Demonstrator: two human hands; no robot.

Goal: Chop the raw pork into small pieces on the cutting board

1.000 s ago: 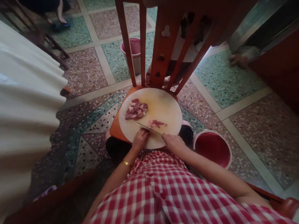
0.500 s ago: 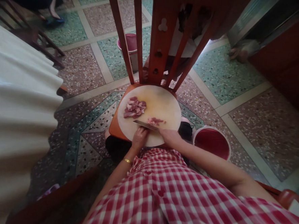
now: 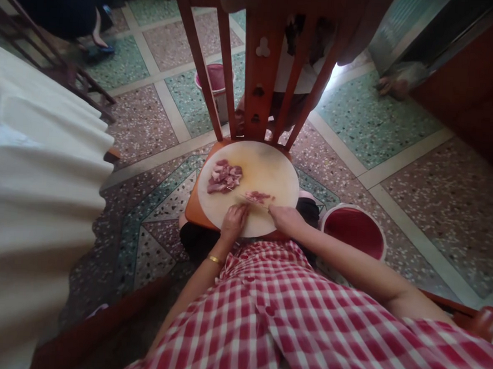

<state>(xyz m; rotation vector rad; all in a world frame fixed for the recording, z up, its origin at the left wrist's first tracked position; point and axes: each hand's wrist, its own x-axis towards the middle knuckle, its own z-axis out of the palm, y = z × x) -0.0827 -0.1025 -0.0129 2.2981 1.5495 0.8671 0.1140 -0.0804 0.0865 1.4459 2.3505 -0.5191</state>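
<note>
A round white cutting board [image 3: 268, 169] lies on the seat of a wooden chair in front of me. My right hand [image 3: 284, 217] grips the handle of a knife [image 3: 254, 202], whose blade points left and appears nearly edge-on. My left hand [image 3: 235, 220] is on the board just below the blade, its fingers curled down on a piece of meat mostly hidden beneath them. Small cut meat bits [image 3: 259, 197] lie just beyond the blade. A heap of raw meat chunks [image 3: 225, 176] rests on the board's left side.
The slatted chair back [image 3: 259, 68] rises behind the board. A red-lined bucket [image 3: 354, 233] stands on the floor at right, and another bucket [image 3: 216, 78] beyond the chair. A pale pleated cloth [image 3: 41, 194] hangs at left. Other people are partly visible beyond.
The knife has turned from showing its flat blade to nearly edge-on. My left fingers have shifted slightly up beside it. The whole view has shifted a little.
</note>
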